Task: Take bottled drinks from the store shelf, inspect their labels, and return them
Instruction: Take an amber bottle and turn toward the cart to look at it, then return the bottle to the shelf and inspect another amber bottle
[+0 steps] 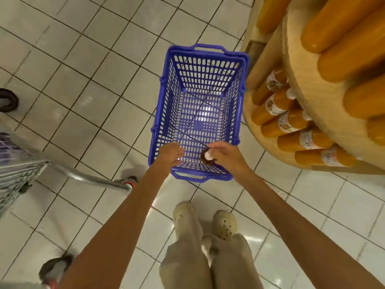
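My right hand (226, 156) grips a small dark bottle with a white cap (206, 157), seen from above, over the near end of a blue plastic basket (164, 113). My left hand (169, 154) hovers just left of the bottle with relaxed fingers, holding nothing, above the basket's near left corner. On the right, a round wooden shelf (308, 97) carries rows of orange bottled drinks (291, 122) with white labels, lying side by side.
The blue basket stands on the tiled floor (83, 90) next to the wooden display. A metal shopping trolley (18, 165) is at the left edge, its frame reaching toward my left arm. My feet in pale clogs (224, 225) stand just behind the basket.
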`<action>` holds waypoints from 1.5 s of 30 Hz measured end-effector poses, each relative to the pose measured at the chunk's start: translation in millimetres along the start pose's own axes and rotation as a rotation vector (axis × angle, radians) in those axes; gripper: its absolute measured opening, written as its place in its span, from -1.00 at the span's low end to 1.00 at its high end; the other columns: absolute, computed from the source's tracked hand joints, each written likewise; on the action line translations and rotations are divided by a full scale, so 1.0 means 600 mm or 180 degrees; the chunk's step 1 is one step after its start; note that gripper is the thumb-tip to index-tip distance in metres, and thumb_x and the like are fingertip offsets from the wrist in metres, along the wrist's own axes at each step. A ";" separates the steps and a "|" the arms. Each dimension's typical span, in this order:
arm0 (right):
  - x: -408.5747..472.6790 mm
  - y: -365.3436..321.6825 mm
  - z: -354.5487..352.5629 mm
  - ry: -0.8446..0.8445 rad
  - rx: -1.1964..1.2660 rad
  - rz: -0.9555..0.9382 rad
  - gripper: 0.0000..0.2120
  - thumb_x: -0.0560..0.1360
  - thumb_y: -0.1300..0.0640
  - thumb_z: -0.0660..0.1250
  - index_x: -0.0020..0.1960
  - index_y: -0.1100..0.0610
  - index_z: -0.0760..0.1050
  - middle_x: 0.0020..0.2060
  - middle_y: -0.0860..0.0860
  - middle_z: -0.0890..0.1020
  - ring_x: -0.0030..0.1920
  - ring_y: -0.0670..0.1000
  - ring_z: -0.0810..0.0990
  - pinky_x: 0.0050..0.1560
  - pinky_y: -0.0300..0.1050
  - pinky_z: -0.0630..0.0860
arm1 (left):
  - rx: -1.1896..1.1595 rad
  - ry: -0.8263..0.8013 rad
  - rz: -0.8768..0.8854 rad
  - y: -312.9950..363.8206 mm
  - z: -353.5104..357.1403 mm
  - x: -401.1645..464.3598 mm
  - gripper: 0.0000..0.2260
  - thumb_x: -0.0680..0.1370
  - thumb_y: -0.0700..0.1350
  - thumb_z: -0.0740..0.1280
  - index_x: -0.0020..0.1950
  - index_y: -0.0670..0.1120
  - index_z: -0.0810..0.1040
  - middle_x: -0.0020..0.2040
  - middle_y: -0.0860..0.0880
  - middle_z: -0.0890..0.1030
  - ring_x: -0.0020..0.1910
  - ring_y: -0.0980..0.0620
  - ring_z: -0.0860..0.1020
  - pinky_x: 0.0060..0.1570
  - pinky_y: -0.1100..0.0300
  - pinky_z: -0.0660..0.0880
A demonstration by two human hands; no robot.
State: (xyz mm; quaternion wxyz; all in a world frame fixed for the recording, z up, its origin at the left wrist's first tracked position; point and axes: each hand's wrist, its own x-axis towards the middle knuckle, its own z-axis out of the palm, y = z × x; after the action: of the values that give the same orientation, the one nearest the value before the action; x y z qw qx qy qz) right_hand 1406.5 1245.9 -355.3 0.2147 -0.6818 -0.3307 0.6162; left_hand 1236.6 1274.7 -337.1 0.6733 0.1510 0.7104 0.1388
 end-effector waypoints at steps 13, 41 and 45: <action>-0.855 -0.234 -0.231 -0.0910 0.0342 -0.0572 -0.79 0.56 0.33 0.21 -0.02 0.16 0.61 -0.14 0.13 0.67 -0.10 0.09 0.68 -0.13 -0.17 0.60 | -0.0518 0.0238 0.1207 -0.211 -0.009 -1.002 -0.75 0.64 -0.18 0.12 0.17 -0.17 0.56 0.08 -0.12 0.65 0.08 -0.04 0.62 0.13 0.15 0.50; -1.313 0.012 0.869 -0.3242 -0.2652 -0.0553 -0.84 0.55 0.20 0.31 0.10 0.14 0.60 -0.04 0.07 0.70 0.00 0.03 0.68 -0.01 -0.13 0.58 | -0.3269 0.2598 0.0572 -1.141 -0.690 -1.292 -0.83 0.61 -0.21 0.23 -0.01 0.01 0.58 -0.01 -0.01 0.65 0.02 0.04 0.61 0.01 0.19 0.50; -1.315 -0.006 1.090 -0.3212 -0.2718 -0.0536 -0.83 0.56 0.18 0.30 0.11 0.11 0.60 -0.02 0.06 0.70 0.03 0.04 0.67 0.03 -0.08 0.54 | -0.3423 0.2304 0.0748 -1.155 -0.906 -1.274 -0.81 0.61 -0.21 0.21 0.00 -0.01 0.59 -0.04 0.00 0.67 -0.03 0.06 0.63 -0.06 0.27 0.51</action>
State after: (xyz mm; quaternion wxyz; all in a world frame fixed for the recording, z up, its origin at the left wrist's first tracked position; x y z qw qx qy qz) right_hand 746.1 608.6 101.0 -0.2078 -0.3068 -0.6578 0.6558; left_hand 711.5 336.5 114.2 0.3537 -0.1861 0.7024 0.5890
